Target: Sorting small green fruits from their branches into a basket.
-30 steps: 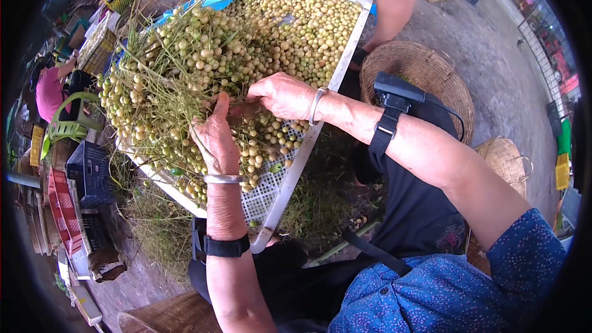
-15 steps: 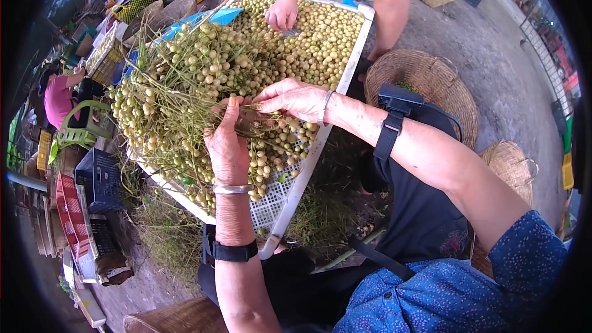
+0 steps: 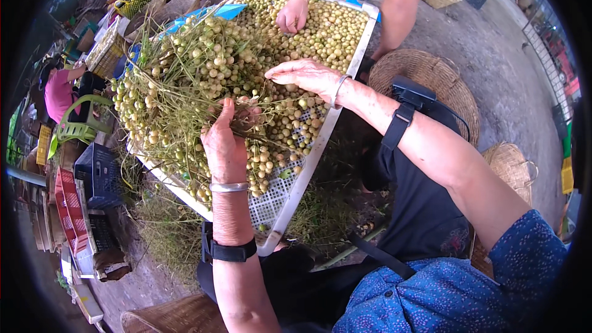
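Observation:
A white perforated tray (image 3: 320,142) holds a layer of small round yellow-green fruits (image 3: 336,34). Heaped over its left side is a tangle of thin green-brown stems (image 3: 179,95) with many fruits attached. My left hand (image 3: 223,145) grips a bunch of these stems at the near edge of the heap, thumb up, its fingers partly hidden among them. Above the loose fruits to the right, my right hand (image 3: 302,77) is stretched flat with its fingers extended, and nothing shows in it.
Across the tray, another person's hand (image 3: 291,15) reaches into the fruits. A woven basket (image 3: 441,86) stands right, with another basket (image 3: 509,169) nearer. Discarded stems (image 3: 169,234) lie on the floor beside a dark blue crate (image 3: 98,172) and a red crate (image 3: 69,209).
My right hand has let go of the stems, moved up and right away from my left hand, and straightened its fingers. My left hand stays about where it was.

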`<state>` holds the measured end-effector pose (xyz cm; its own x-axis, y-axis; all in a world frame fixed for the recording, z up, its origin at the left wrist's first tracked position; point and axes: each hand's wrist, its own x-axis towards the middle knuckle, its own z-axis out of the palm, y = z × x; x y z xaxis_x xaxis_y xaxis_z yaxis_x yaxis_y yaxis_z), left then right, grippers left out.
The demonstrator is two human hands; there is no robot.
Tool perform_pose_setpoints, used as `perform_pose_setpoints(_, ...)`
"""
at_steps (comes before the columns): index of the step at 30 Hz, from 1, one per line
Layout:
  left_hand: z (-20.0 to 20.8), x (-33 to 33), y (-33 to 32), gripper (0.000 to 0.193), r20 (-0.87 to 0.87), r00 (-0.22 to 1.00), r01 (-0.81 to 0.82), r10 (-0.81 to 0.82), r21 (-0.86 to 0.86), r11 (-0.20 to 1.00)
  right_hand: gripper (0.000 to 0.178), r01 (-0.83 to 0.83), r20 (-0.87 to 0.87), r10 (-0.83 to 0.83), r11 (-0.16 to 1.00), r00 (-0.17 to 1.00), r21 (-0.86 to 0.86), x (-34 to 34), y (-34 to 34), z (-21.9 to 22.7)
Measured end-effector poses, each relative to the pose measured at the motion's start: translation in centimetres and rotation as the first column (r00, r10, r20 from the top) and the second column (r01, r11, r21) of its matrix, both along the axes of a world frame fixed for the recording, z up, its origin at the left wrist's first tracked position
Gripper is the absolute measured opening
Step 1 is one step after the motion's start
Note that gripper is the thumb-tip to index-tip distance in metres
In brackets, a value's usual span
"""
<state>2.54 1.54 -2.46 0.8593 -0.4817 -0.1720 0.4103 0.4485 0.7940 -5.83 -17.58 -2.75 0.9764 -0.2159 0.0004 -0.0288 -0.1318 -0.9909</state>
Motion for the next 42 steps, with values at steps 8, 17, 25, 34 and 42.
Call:
perform_pose_setpoints(8, 0.3, -0.5, -0.4, 0.013, 0.042, 0.999, -0.002, 0.003, -0.024, 1.000, 0.023, -0.125, -0.066, 0.148, 0.955, 0.987, 0.268, 0.1, 1.4, -0.5)
perform_pose_setpoints(17, 0.3, -0.6, -0.6, 0.017, 0.087, 0.995, -0.047, 0.043, 0.044, 0.998, 0.024, 0.189, 0.058, -0.185, 0.980, 0.981, -0.064, 0.3, 1.0, -0.3)
perform_pose_setpoints(25, 0.3, -0.8, -1.0, 0.018, 0.105, 0.994, -0.028, 0.021, 0.064, 0.998, 0.022, 0.128, 0.132, -0.077, 0.888, 0.988, -0.441, 0.1, 2.6, 0.8)
perform_pose_setpoints(34, 0.5, -0.4, -1.0, 0.015, 0.069, 0.996, -0.065, 0.064, 0.019, 0.998, 0.023, -0.020, 0.020, 0.014, 0.942, 1.000, 0.335, -0.2, 1.8, 0.0)
perform_pose_setpoints(42, 0.4, -0.3, -0.6, 0.013, 0.008, 1.000, 0.003, -0.003, -0.050, 0.999, 0.020, 0.100, -0.021, -0.097, 0.976, 0.995, 0.194, -0.9, -0.8, 0.2)
